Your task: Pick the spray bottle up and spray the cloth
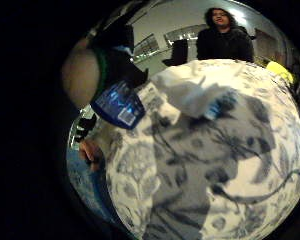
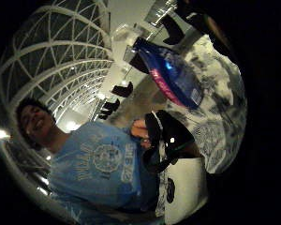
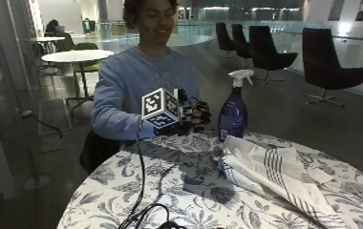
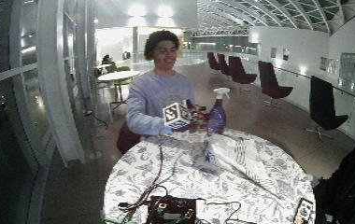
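The spray bottle (image 3: 233,112), translucent blue-purple plastic with a white trigger head, stands upright on the floral-patterned round table (image 3: 169,191) touching the rumpled white striped cloth (image 3: 273,171), while the gloved right hand (image 3: 191,117) hovers just beside it, fingers loosely curled, holding nothing.

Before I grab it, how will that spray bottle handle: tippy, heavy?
The spray bottle stands upright on the table, tall and narrow, so probably tippy if nudged sideways. Its dark body could hold liquid; maybe heavyish. The right hand hovers beside it.
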{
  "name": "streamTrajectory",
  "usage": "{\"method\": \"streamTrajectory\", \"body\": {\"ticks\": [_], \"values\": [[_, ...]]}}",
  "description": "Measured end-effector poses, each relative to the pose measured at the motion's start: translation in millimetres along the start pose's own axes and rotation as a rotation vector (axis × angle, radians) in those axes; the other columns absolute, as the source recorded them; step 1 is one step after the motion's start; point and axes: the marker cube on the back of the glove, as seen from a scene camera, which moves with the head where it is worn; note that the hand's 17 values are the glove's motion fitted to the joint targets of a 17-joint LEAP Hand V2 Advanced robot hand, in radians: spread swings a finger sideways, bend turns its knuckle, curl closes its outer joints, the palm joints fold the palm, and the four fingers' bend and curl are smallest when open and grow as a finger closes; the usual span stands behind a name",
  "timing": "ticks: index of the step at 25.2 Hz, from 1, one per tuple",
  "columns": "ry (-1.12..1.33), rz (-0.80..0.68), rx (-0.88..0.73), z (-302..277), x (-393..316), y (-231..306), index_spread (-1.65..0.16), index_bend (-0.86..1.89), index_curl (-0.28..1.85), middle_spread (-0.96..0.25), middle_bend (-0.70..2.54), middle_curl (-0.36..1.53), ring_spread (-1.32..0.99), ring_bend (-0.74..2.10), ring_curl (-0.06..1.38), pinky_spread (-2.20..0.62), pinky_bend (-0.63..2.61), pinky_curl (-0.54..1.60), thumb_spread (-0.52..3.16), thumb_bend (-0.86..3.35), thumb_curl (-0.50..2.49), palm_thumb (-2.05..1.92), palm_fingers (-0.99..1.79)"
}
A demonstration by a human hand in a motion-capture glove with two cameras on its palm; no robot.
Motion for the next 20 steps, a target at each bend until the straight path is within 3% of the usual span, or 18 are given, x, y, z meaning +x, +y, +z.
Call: {"method": "streamTrajectory", "body": {"ticks": [8,13,20], "values": [[0.381,0.130,0.020,-66.8,44.7,82.2,-0.32,0.18,0.23,-0.05,0.39,0.42,0.01,0.47,0.33,0.26,0.26,0.31,1.02,-0.02,0.40,0.72,0.71],[0.457,0.217,0.022,-84.0,63.8,125.0,-0.31,0.18,0.27,-0.06,0.40,0.42,0.00,0.43,0.33,0.25,0.19,0.30,1.03,-0.02,0.40,0.72,0.77],[0.466,0.247,0.030,-90.8,73.4,140.7,-0.30,0.16,0.29,-0.06,0.39,0.42,0.00,0.40,0.33,0.26,0.16,0.29,1.03,-0.02,0.39,0.73,0.81]]}}
